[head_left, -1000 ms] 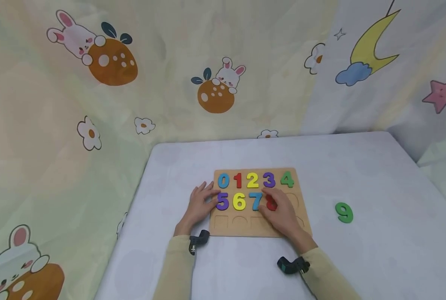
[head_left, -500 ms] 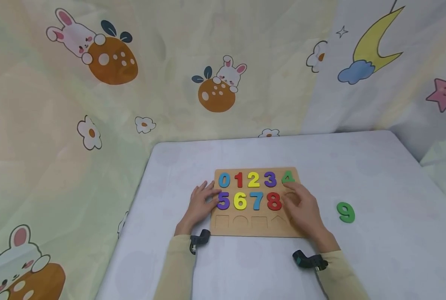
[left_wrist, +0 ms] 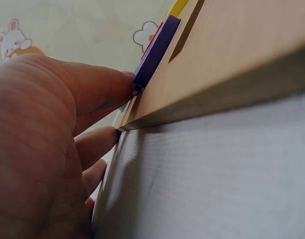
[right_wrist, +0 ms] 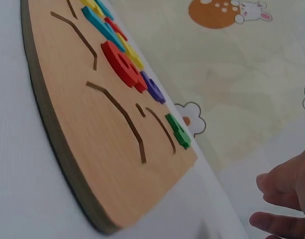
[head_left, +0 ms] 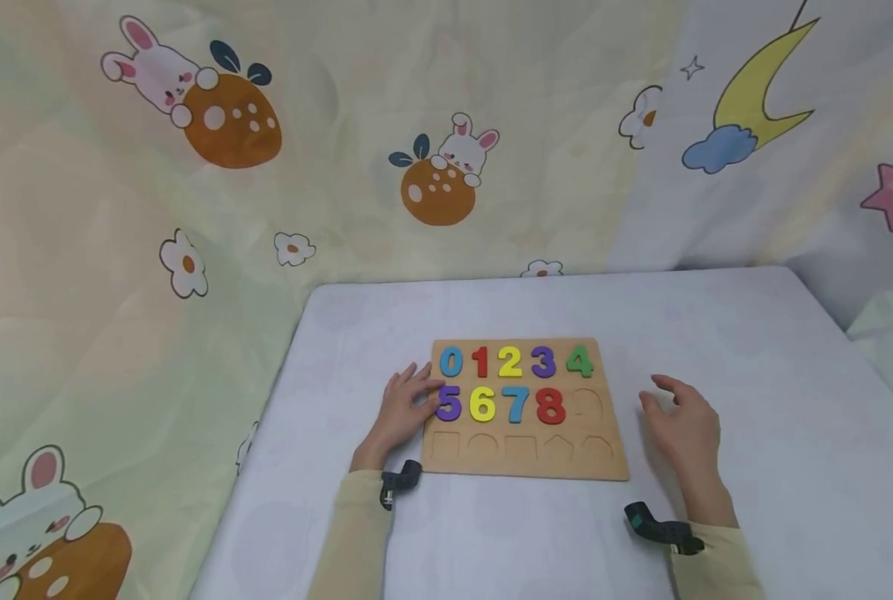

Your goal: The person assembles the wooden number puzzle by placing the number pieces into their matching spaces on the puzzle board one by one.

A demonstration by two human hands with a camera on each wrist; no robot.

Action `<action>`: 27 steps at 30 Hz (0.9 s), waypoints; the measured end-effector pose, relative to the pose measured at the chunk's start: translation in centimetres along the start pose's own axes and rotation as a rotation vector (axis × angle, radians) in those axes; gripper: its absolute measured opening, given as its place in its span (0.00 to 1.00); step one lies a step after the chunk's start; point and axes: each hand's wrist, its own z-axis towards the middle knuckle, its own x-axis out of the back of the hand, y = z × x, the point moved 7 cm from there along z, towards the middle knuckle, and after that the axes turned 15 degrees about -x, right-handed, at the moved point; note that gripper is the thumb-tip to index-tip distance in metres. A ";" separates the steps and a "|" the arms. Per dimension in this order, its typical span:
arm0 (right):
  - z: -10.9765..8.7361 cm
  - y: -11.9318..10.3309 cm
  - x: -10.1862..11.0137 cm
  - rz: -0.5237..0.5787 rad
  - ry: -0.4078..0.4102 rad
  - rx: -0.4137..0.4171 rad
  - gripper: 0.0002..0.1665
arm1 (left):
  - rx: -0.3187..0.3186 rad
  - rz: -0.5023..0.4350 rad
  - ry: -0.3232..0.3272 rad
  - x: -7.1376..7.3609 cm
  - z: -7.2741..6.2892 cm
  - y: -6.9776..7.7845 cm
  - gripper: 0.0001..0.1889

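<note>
A wooden number board (head_left: 484,462) lies on the table, with coloured digits 0 to 8 seated in its two upper rows. My left hand (head_left: 400,412) rests at the board's left edge; in the left wrist view its thumb (left_wrist: 105,87) touches the purple number 5 (left_wrist: 157,52). Right of the board is my right hand (head_left: 685,425), thumb and index finger apart with nothing visible between them. It covers the spot where the green number 9 lay, so that piece is hidden. The red number 8 (head_left: 551,406) sits left of a bare 9 recess (head_left: 587,404).
Several bare shape recesses (head_left: 521,447) run along the board's lowest row. White cloth covers the table (head_left: 506,533), and a printed curtain (head_left: 341,150) hangs behind it. Each wrist wears a black camera mount (head_left: 660,527).
My right hand has moved from the number 8, across the board's right side, to over the green number 9, which is now out of sight. The left hand has stayed put.
</note>
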 end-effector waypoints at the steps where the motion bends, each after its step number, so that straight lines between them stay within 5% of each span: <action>1: 0.1 0.5 0.4 0.000 0.008 -0.010 0.25 | -0.002 0.002 0.001 0.0 0.0 0.0 0.17; 19: 0.7 5.7 3.7 -0.024 -0.049 -0.170 0.34 | -0.039 0.006 0.010 -0.1 -0.1 0.2 0.17; 27: 1.3 7.0 3.6 -0.103 -0.084 -0.231 0.47 | -0.051 0.009 0.006 -0.1 0.0 0.2 0.17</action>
